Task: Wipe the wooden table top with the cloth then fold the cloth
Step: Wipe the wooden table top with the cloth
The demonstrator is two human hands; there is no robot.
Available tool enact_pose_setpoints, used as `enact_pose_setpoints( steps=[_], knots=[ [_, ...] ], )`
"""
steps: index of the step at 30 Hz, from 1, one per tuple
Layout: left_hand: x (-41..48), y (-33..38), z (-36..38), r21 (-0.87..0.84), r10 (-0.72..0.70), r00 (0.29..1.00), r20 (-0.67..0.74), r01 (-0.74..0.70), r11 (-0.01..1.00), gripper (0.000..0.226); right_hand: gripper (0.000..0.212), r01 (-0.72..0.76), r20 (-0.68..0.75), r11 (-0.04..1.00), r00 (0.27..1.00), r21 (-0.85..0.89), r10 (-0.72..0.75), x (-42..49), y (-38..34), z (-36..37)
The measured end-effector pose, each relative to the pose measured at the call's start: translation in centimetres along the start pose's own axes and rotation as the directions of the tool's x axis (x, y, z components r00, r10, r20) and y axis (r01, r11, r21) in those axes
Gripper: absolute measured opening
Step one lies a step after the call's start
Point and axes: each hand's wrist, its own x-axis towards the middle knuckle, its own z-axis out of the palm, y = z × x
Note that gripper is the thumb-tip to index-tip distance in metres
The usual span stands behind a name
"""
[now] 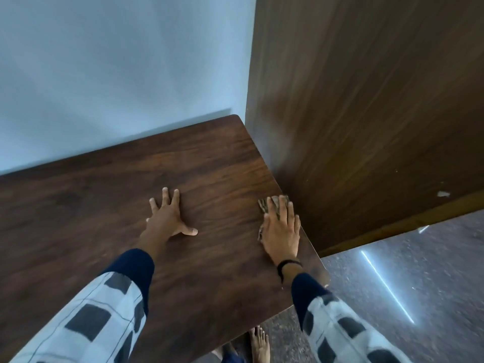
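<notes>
Mid-wipe by the look of it, with the folding not yet begun. Presses the cloth (265, 205) flat under the right grip (281, 231), palm down, fingers straight and close together, with no curl round the fabric: an open grip bearing down, not pinching. Places the cloth at the right edge of the tabletop (104, 210), just beside the wooden panel (366, 113), mostly hidden under the palm, with a patterned corner visible past the fingertips on the far side and a scrap by the thumb on the left. Likely held so to spread pressure over the whole cloth and drag it along the edge without bunching. Cannot tell whether folded or crumpled beneath the palm.

Rests the left grip (167, 218) bare on the wood near the middle, fingers spread and straight, thumb out to the right, holding nothing, well apart from the cloth. Probably planted there as a brace for leaning over the work.

By count: one cloth, one tabletop, two grips, both down on the wood; two checked sleeves (91, 310) with dark cuffs; one black band (288, 264) at the right wrist. Beyond the far edge, one pale wall (104, 74); lower right, speckled floor (406, 271); under the near edge, bare toes (259, 341), one foot plain, a second only hinted.
</notes>
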Motion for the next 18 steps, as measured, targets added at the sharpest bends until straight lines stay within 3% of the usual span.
enact_pose_setpoints(
  steps=[2,6,8,11,14,16,18],
  knots=[
    [-0.1,0.3,-0.1,-0.009,-0.017,1.0,0.009,0.017,1.0,0.144,0.054,0.013,-0.003,1.0,1.0,0.01,-0.013,-3.9,-1.6,1.1],
    [0.1,0.6,-0.2,-0.003,-0.038,0.999,0.024,0.038,0.999,0.145,0.054,0.396,0.033,0.917,0.917,0.051,-0.398,-7.6,-4.7,3.4],
    [0.1,0.3,-0.1,-0.002,-0.033,0.999,0.011,0.033,0.999,0.145,0.054,0.477,0.071,0.879,0.876,0.023,-0.477,-4.6,-4.2,2.6],
    [-0.2,0.3,-0.1,0.008,-0.035,0.999,0.008,0.035,0.999,0.145,0.057,0.279,0.094,0.956,0.958,-0.087,-0.271,-0.6,-0.7,0.7],
    [-0.2,0.5,-0.2,0.0,-0.037,0.999,0.012,0.037,0.999,0.144,0.056,0.026,0.012,1.0,1.0,0.016,-0.026,-1.6,2.1,-0.2],
    [-0.2,0.8,-0.3,-0.002,-0.043,0.999,0.022,0.043,0.999,0.144,0.056,0.0,-0.026,1.0,1.0,0.027,0.001,-4.9,1.5,0.8],
    [-0.2,1.1,-0.4,0.012,-0.053,0.998,0.031,0.053,0.999,0.144,0.061,0.131,-0.003,0.991,0.991,0.032,-0.131,-8.5,-0.6,2.5]
  ],
)
